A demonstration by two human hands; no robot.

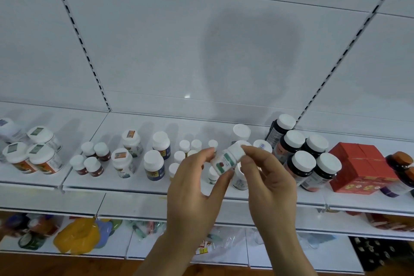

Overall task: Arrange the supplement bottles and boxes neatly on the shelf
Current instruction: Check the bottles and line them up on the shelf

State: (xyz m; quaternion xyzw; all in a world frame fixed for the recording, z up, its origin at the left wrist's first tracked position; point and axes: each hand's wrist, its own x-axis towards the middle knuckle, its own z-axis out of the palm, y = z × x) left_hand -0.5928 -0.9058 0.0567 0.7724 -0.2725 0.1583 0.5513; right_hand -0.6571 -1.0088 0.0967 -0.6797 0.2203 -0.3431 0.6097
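Note:
A small white bottle with a green and red label (226,159) is held tilted in front of the shelf (125,184). My left hand (197,190) pinches its lower end between thumb and fingers. My right hand (266,177) pinches its white cap end. Behind the hands stand several small white bottles (184,145), partly hidden. Dark bottles with white caps (301,163) are grouped to the right, and red boxes (358,168) sit beyond them.
To the left stand blue-labelled bottles (154,164), green-labelled bottles (123,162), small brown bottles (93,159) and orange-labelled bottles (42,159). The white back panel (201,40) rises behind. A lower shelf (76,235) holds coloured packets and bags.

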